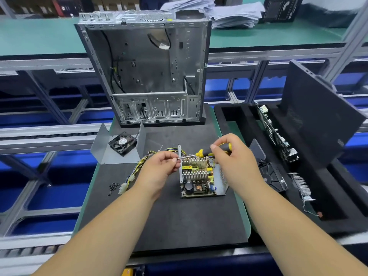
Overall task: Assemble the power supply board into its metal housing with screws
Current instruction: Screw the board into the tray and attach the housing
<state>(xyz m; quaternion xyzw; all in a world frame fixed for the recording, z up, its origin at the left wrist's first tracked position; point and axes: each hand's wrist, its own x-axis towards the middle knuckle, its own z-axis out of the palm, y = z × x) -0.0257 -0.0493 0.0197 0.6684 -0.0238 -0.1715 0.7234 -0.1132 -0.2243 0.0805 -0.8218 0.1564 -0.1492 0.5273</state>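
Observation:
The power supply board, with heatsinks, a capacitor and a coil, sits inside its open metal housing on the black mat. My right hand grips the yellow and black handle of a screwdriver, held nearly level above the board. My left hand pinches the screwdriver's metal tip; whether a screw is on the tip is too small to tell. A small pile of black screws lies on the mat to the left. Yellow and black cables run left from the housing.
A bent metal cover holding a black fan lies at the left rear. An open computer case stands behind the mat. At the right, a black foam tray holds circuit boards, a black panel and other parts.

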